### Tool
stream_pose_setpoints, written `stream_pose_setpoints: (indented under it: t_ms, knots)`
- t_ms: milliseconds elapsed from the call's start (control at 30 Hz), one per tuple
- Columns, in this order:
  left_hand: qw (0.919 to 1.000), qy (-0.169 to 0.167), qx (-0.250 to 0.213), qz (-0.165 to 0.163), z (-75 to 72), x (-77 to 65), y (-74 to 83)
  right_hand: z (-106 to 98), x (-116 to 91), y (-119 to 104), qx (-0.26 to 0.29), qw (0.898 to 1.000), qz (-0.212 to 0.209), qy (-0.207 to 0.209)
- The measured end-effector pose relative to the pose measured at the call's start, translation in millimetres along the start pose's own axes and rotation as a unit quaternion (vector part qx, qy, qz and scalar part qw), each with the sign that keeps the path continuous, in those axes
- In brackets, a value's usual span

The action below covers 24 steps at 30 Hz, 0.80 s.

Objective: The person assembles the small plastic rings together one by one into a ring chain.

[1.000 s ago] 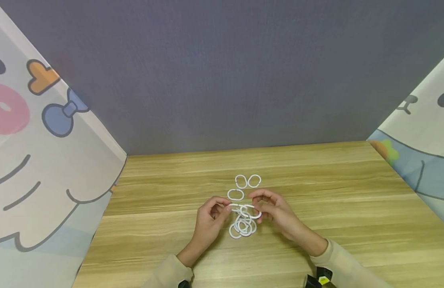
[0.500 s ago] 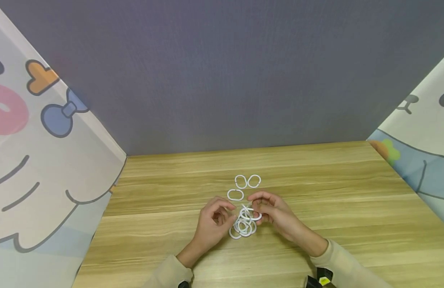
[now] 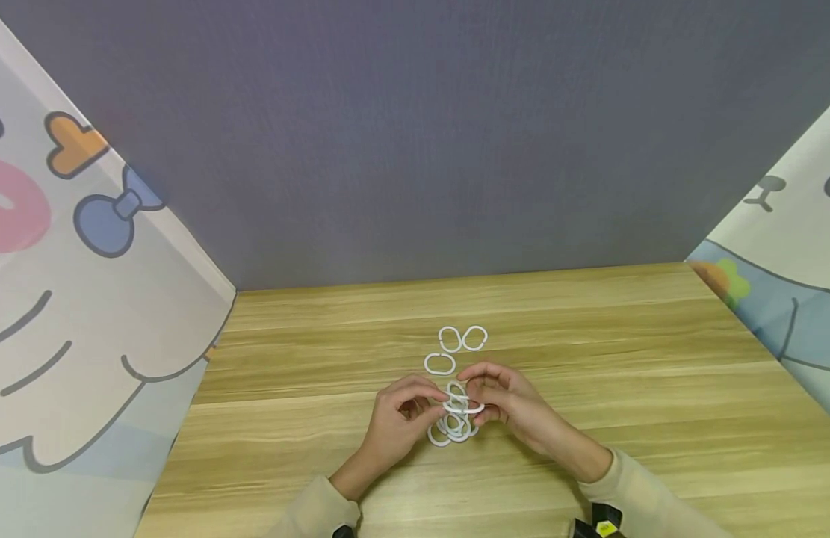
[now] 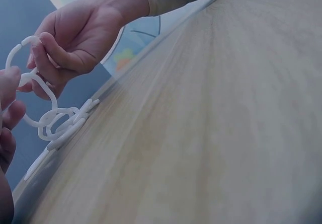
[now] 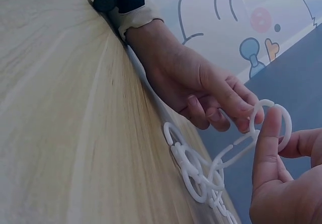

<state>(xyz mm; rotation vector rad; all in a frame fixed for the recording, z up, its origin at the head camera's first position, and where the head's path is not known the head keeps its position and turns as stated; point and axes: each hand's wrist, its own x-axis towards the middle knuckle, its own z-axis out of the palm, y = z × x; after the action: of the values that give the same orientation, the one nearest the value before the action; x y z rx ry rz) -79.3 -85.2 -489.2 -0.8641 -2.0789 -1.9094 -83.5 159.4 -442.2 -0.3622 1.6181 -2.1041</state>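
Note:
Between the hands, just above the table, is an oval white plastic link with a small gap in its side. My right hand pinches this link between thumb and finger. From the other side, the thumb and fingertips of my left hand pinch it at its edge. More white links are joined to it and hang down into a small heap on the tabletop. How the links pass through each other is partly hidden by the fingers.
Three loose white links lie beyond the hands: a left one, a right one and a nearer one. The wooden table ends at a grey panel. Cartoon-printed panels stand at both sides.
My left hand lets go of a link at the left, then moves slightly right and takes hold of the link in my right hand. The right hand shifts slightly left.

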Motion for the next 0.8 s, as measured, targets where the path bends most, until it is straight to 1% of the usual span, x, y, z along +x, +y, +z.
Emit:
stream_pose_setpoints:
  t_ms: [133,267,400,567,700,800]
  knots:
    - [0.9999,0.002,0.004,-0.014,0.2,-0.3,0.8,0.6,0.1,0.7,-0.001,1.0,0.007,0.002]
    - [0.9998,0.007,-0.003,-0.021,0.3,-0.3,1.2,0.8,0.3,1.2,-0.011,1.0,0.009,0.009]
    - [0.9995,0.015,-0.009,-0.025,0.1,0.1,2.3,1.5,0.3,0.8,-0.032,0.999,0.007,0.031]
    - [0.9989,0.022,-0.008,-0.041,-1.1,-0.2,3.0,2.4,0.4,0.5,-0.066,0.996,0.0,0.057]
    - [0.9988,0.023,-0.009,-0.041,-1.5,-0.6,1.8,2.7,1.4,1.7,-0.102,0.991,-0.004,0.085]
    - [0.9989,0.023,-0.008,-0.04,-1.4,-0.2,1.7,2.2,2.8,3.3,-0.12,0.987,-0.008,0.108]
